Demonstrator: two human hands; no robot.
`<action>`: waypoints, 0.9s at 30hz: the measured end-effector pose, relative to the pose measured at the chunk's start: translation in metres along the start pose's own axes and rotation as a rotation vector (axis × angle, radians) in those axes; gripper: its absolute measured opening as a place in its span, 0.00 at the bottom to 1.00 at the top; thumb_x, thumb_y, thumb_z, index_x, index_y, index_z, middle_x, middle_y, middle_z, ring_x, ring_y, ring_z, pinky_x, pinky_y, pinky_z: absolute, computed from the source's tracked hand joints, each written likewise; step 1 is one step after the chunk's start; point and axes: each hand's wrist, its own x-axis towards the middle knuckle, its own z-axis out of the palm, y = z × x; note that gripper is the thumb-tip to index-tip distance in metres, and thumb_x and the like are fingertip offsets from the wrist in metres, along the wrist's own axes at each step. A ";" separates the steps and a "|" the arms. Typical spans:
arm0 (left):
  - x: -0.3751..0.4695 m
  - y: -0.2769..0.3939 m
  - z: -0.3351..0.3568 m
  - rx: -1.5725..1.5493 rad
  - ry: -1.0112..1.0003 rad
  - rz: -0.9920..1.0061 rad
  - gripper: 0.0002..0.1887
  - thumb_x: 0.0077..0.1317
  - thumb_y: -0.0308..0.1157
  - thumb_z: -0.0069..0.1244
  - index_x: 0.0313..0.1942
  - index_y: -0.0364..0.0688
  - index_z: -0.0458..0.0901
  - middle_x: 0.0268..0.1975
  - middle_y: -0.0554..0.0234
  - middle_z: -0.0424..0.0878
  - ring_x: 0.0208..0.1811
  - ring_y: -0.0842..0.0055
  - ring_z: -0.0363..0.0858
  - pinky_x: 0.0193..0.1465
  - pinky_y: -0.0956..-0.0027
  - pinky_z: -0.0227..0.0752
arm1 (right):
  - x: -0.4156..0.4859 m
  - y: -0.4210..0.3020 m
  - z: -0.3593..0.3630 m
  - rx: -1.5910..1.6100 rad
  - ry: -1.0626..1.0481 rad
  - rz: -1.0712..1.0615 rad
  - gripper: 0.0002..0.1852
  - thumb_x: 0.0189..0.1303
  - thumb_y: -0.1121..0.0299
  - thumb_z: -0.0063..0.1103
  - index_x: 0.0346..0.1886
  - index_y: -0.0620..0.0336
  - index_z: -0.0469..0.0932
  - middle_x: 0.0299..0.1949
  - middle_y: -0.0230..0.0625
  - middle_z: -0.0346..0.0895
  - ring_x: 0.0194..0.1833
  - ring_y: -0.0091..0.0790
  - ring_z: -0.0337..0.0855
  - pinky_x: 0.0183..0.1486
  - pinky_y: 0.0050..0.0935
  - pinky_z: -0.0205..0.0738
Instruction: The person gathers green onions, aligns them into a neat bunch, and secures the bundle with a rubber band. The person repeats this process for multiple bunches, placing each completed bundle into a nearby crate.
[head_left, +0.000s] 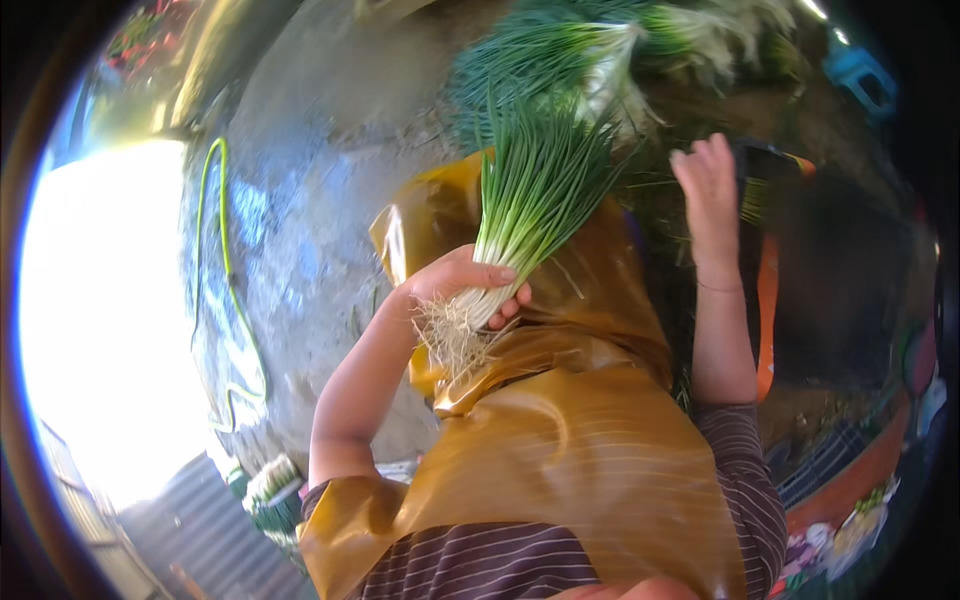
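Note:
My left hand (471, 281) is closed around the white stems of a bunch of green onions (525, 202). Its pale, stringy roots (454, 341) hang out below the fist, and the green leaves fan upward, away from me. The bunch is above the yellow-brown plastic apron (570, 427) over my lap. My right hand (706, 184) is raised to the right, slightly blurred, with its fingers extended and nothing visible in it. Beyond the held bunch lies a pile of green onions (540, 56), with more rooted bunches (705, 37) at its right.
A yellow-green hose (225, 225) curves over the wet concrete floor (300, 165) at left. An orange strap (766, 319) lies beside my right forearm, near a dark, unclear surface. A blue plastic object (862, 79) is at far right. Bundled green onions (274, 487) stand behind my left elbow.

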 end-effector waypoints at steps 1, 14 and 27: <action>-0.004 -0.003 -0.007 -0.023 -0.008 0.014 0.22 0.71 0.33 0.55 0.61 0.33 0.73 0.46 0.46 0.86 0.38 0.71 0.87 0.36 0.69 0.86 | -0.002 -0.003 0.000 -0.094 0.014 -0.125 0.38 0.69 0.67 0.67 0.78 0.63 0.60 0.76 0.49 0.63 0.76 0.40 0.63 0.79 0.44 0.55; -0.015 -0.009 -0.014 0.937 0.078 0.103 0.16 0.71 0.32 0.57 0.56 0.37 0.83 0.49 0.52 0.87 0.51 0.66 0.85 0.53 0.64 0.80 | -0.082 -0.058 0.095 -0.717 -1.079 -1.114 0.30 0.70 0.67 0.52 0.75 0.54 0.66 0.73 0.42 0.67 0.78 0.45 0.60 0.82 0.54 0.42; -0.075 0.043 0.083 2.539 0.505 0.796 0.14 0.53 0.28 0.55 0.42 0.41 0.79 0.31 0.65 0.72 0.32 0.70 0.75 0.34 0.65 0.66 | -0.106 -0.035 0.078 -0.474 -0.913 -0.729 0.58 0.47 0.62 0.81 0.78 0.65 0.53 0.53 0.46 0.79 0.54 0.50 0.81 0.65 0.48 0.67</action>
